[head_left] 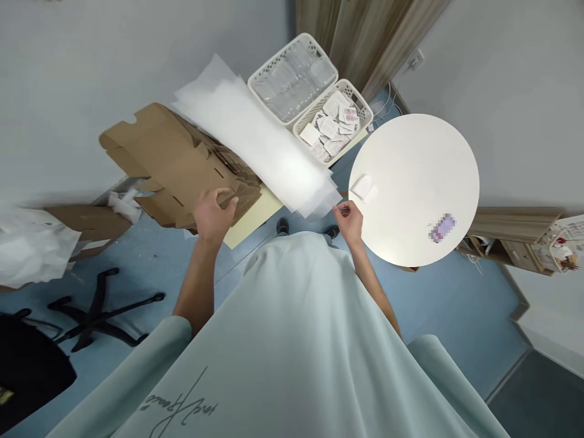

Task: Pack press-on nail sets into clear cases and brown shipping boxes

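My left hand (214, 216) is over the near edge of a stack of flat brown cardboard boxes (168, 158), thumb and fingers apart. Whether it touches the cardboard I cannot tell. To the right of the boxes lies a stack of thin, translucent white packing sheets (269, 146), reaching past the table's edge. My right hand (350, 222) is at the near right corner of these sheets, its fingers curled and the fingertips pinched at a sheet's edge.
Behind the sheets stand a white basket of clear plastic packs (292, 115) and a smaller basket of white packets (358, 103). A round white table (415, 182) on the right bears a small white object (364, 187) and a blurred purple item (442, 228). A black chair base (98, 316) stands lower left.
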A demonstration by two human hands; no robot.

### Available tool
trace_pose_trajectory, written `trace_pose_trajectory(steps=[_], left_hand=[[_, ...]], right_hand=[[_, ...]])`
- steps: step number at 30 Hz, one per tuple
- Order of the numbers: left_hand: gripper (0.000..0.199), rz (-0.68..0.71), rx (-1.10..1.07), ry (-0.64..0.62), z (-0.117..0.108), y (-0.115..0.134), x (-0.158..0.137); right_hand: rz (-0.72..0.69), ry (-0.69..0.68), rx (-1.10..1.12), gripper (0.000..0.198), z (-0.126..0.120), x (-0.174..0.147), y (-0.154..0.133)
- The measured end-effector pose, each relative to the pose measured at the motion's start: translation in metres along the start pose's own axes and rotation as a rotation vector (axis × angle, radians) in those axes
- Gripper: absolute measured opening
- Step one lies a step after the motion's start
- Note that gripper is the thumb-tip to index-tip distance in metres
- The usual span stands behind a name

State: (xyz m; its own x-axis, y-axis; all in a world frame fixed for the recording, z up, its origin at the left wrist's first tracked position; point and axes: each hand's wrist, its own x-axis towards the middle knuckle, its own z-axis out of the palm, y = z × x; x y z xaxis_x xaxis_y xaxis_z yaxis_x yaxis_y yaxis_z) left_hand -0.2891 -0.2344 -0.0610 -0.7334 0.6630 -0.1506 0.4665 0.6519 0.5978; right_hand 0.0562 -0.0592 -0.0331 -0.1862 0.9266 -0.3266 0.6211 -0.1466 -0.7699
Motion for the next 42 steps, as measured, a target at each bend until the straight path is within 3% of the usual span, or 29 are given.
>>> trace_pose_trajectory(steps=[5,15,20,24,28,32,35,38,42], left_hand=[[0.024,-0.010,0.013,-0.170,-0.016,-0.046,0.019],[0.037,0.091,-0.050,-0.280,-0.016,-0.066,0.033],[0.022,0.105,-0.144,-0.188,-0.007,-0.073,0.037],[0.028,0.098,-0.186,-0.102,0.000,-0.071,0.043],[0.022,0.110,-0.180,-0.124,-0.001,-0.067,0.049],[0.010,0.109,-0.171,-0.203,-0.005,-0.067,0.047],[0.014,0.111,-0.157,-0.201,-0.010,-0.065,0.037],[0.020,0.142,-0.134,-0.112,-0.025,-0.057,0.025],[0.029,0.232,-0.138,0.073,-0.064,-0.040,0.013]], right_hand=[[-0.062,-0.058,-0.052,0.025,0.044,-0.017,-0.040],[-0.256,-0.286,-0.149,0.019,0.097,-0.029,-0.099],[-0.422,-0.488,-0.307,0.011,0.129,-0.025,-0.122],[-0.636,-0.659,-0.499,0.029,0.171,-0.022,-0.135],[-0.799,-0.754,-0.699,0.042,0.209,-0.023,-0.140],[-0.792,-0.812,-0.891,0.046,0.223,-0.024,-0.140],[-0.789,-0.831,-0.955,0.047,0.223,-0.022,-0.141],[-0.766,-0.853,-0.975,0.045,0.224,-0.020,-0.142],[-0.702,-0.868,-0.902,0.041,0.226,-0.018,-0.144]])
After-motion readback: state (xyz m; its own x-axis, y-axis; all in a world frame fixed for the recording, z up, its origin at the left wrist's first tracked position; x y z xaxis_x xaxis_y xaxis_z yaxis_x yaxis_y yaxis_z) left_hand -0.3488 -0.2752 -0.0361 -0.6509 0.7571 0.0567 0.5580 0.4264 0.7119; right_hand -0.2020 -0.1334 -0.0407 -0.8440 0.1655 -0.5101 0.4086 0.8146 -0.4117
